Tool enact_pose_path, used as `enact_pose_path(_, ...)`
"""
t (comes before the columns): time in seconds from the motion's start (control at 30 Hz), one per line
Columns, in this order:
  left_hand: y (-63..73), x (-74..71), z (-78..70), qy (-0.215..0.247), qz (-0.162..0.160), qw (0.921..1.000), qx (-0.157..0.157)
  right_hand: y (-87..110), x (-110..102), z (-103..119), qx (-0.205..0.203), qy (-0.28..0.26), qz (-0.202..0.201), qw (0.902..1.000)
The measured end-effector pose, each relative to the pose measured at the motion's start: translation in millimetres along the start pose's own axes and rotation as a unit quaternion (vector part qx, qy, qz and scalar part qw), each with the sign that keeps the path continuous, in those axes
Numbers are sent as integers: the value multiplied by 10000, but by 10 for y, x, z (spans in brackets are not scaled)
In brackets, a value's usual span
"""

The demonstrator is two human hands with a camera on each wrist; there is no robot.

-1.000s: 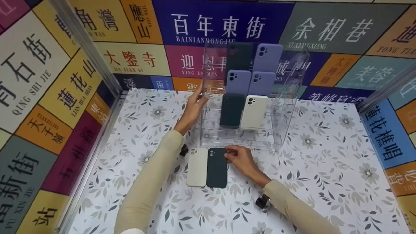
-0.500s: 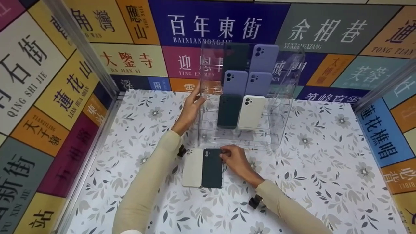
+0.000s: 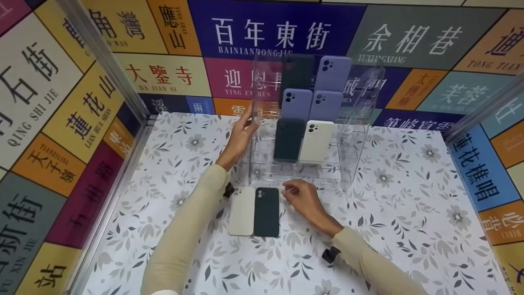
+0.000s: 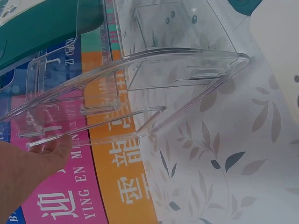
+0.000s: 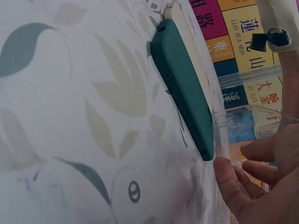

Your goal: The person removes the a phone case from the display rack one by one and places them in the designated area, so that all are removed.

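Note:
My left hand (image 3: 238, 139) grips the left side of a clear tiered display stand (image 3: 303, 174); in the left wrist view its fingers (image 4: 52, 150) lie at the transparent edge. A dark green phone case (image 3: 267, 213) and a cream phone case (image 3: 242, 212) lie side by side flat on the table in front of the stand. Just right of the green case's top corner is my right hand (image 3: 306, 200), holding nothing. Its fingers are loosely bent, with a small gap to the green case (image 5: 184, 88) in the right wrist view.
On the stand's tiers lean a green case (image 3: 289, 141) and a cream case (image 3: 317, 141) in front, two purple cases (image 3: 295, 104) in the middle, and a dark case (image 3: 297, 69) beside a purple case (image 3: 334, 73) at the top. Sign-patterned walls (image 3: 278, 28) enclose the floral table (image 3: 409, 221).
My right hand has let go of the dark green case's upper right edge and moved slightly right. The left hand stays on the stand, and the cases lie side by side as before.

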State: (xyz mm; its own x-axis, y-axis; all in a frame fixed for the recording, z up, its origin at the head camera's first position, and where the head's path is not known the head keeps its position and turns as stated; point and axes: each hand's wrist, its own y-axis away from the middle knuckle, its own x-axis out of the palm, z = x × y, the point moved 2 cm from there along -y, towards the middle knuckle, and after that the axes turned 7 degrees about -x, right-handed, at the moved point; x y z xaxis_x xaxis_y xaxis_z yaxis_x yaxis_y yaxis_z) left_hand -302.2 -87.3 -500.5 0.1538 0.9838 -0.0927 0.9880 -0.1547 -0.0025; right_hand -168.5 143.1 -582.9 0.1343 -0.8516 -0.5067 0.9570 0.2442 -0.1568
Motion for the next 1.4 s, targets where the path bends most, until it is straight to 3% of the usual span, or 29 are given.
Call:
enact_pose_path(0.43, 2, 2, -5, -8, -28, 10000, -75, 48, -405, -4, -393, 110, -423, 9983)
enact_pose_path(0.63, 20, -14, 0, -18, -23, 10000, -50, 50, -627, 32, -422, 115, -397, 9983)
enact_pose_path(0.9, 15, 1, -2, 71, 20, 10000, -56, 21, -924, 55, -748, 451, -554, 9946)
enact_pose_path(1.4, 8, 6, 0, 40, 0, 10000, -78, -104, -1261, 163, -1050, 791, -765, 9884)
